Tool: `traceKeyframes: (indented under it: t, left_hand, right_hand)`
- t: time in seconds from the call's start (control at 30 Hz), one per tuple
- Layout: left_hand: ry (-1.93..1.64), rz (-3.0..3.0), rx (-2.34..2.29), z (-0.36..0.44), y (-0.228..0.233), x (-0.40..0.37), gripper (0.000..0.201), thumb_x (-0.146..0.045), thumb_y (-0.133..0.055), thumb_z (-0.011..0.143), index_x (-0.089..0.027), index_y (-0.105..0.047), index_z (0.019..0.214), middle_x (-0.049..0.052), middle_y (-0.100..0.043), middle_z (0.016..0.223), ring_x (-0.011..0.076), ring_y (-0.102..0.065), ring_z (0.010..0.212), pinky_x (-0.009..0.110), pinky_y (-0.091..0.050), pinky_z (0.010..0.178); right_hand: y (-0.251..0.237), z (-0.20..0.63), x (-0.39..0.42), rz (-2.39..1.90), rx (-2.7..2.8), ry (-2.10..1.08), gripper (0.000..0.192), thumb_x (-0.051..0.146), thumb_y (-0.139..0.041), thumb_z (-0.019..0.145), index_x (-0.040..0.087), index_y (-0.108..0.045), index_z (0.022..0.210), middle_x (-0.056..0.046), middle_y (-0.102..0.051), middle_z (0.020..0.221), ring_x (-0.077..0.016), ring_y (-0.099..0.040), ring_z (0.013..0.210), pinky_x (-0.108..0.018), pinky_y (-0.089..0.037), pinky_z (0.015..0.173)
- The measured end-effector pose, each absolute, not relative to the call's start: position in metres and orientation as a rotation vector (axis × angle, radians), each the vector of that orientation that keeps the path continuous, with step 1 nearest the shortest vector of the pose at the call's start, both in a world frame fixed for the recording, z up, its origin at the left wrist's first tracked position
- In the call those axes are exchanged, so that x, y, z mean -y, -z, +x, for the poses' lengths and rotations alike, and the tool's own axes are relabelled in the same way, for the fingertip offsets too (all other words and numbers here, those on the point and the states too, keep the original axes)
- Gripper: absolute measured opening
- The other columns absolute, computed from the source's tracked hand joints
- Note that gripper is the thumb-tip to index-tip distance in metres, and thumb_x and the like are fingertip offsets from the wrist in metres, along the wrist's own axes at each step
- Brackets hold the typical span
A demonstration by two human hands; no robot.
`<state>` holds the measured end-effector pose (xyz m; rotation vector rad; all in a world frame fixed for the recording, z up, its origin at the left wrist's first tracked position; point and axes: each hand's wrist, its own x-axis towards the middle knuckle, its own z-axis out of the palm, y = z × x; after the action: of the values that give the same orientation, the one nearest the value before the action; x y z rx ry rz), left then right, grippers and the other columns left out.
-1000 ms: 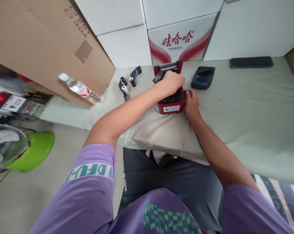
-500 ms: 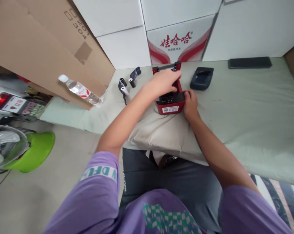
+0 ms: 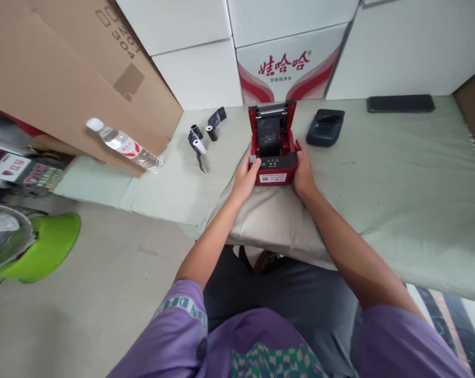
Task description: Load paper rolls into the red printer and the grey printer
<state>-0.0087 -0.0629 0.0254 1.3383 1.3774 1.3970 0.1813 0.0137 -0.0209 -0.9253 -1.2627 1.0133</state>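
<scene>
Forearms reach forward over a pillow (image 3: pixel 268 220), and both hands clasp a red printer (image 3: pixel 274 152) that rests on the pillow's far edge: the left hand (image 3: pixel 245 178) grips its left side, the right hand (image 3: pixel 303 170) its right side. Its lid stands open, with a dark roll (image 3: pixel 268 135) seated in the bay. Farther off lie small rolls (image 3: pixel 201 137), a black printer (image 3: pixel 325 126) and a phone (image 3: pixel 400 103).

view: single head-worn camera | position: above the seated person's lap | facing: forward and steeply down over both forearms | range: close, red label printer (image 3: pixel 272 149) on the pillow (image 3: pixel 272 226) mid-frame | far edge: stacked white cartons (image 3: pixel 284 58) behind the surface (image 3: pixel 398 173) | left edge: floor, green fan base (image 3: pixel 44 247)
</scene>
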Motion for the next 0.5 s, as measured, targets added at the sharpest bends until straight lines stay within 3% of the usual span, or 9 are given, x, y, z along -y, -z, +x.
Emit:
traceKeyframes:
  t: [0.17,0.27,0.37,0.5]
  left_hand:
    - [-1.315,1.300,-1.330,-0.008,-0.037,0.056,0.069,-0.065,-0.063,0.097,-0.027,-0.062,0.154,0.003,-0.057,0.171,0.0290,-0.043,0.168,0.042,-0.030,0.141]
    - [-1.286,1.299,-1.320,-0.012,-0.036,0.057,0.070,-0.063,-0.062,0.097,-0.026,-0.061,0.156,0.003,-0.053,0.174,0.0294,-0.041,0.169,0.042,-0.028,0.142]
    - [-1.271,1.322,-1.343,-0.019,-0.033,0.048,0.070,-0.069,-0.058,0.099,-0.029,-0.060,0.156,0.003,-0.052,0.174,0.0282,-0.038,0.170,0.044,-0.026,0.143]
    - [-1.332,1.405,-1.467,-0.035,-0.034,0.011,0.071,-0.078,-0.055,0.099,-0.029,-0.065,0.149,0.009,-0.055,0.172,0.0308,-0.041,0.169,0.052,-0.033,0.139]
  right_hand:
    - [0.010,0.176,0.003,-0.838,1.278,-1.033,0.075,0.078,-0.039,0.102,0.037,-0.052,0.163,0.003,-0.044,0.179,-0.0230,-0.035,0.170,-0.049,-0.021,0.145]
    - [0.004,0.176,0.014,-0.887,1.257,-1.038,0.075,0.074,-0.037,0.105,0.032,-0.049,0.166,-0.001,-0.039,0.182,-0.0222,-0.030,0.172,-0.047,-0.017,0.146]
    - [0.004,0.175,0.017,-0.910,1.260,-1.017,0.077,0.075,-0.035,0.106,0.028,-0.050,0.164,-0.005,-0.042,0.180,-0.0244,-0.031,0.171,-0.051,-0.015,0.146]
    - [0.008,0.177,0.010,-0.952,1.250,-0.989,0.080,0.082,-0.037,0.101,0.031,-0.055,0.160,-0.005,-0.050,0.174,-0.0273,-0.038,0.167,-0.056,-0.023,0.143]
